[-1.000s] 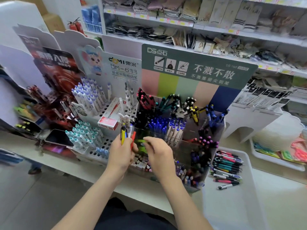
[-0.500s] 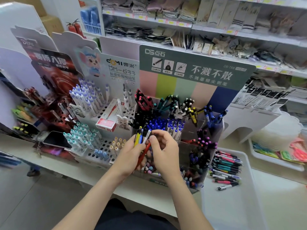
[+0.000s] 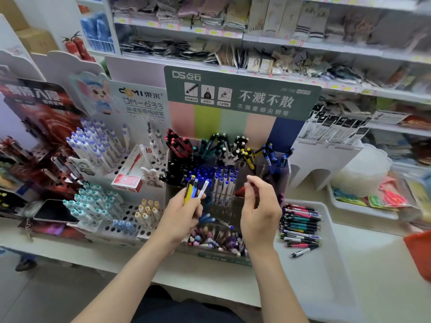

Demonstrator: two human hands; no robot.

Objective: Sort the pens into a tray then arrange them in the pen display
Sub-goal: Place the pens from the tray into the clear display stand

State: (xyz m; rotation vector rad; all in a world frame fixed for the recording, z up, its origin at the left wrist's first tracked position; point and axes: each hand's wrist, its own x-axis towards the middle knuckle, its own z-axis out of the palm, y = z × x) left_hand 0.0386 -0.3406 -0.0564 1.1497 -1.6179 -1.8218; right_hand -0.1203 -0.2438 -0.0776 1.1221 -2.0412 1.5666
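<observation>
The red pen (image 3: pixel 240 191) is mostly hidden by the right hand (image 3: pixel 258 213); an orange object (image 3: pixel 418 255) is cut off at the edge.

The pen display (image 3: pixel 233 122) has a green top with white writing. Its clear boxes are full of pens standing up: red, green, black, yellow and blue.

In front of it, three pens (image 3: pixel 194 190), one yellow, one blue and one white, stick up from the left hand (image 3: pixel 184 217). The right hand (image 3: pixel 258 213) pinches a red pen (image 3: pixel 241 191).

At 3 o'clock from the display is a white tray (image 3: pixel 326 264). A pile of pens (image 3: pixel 300 223) lies flat at its far end.
</observation>
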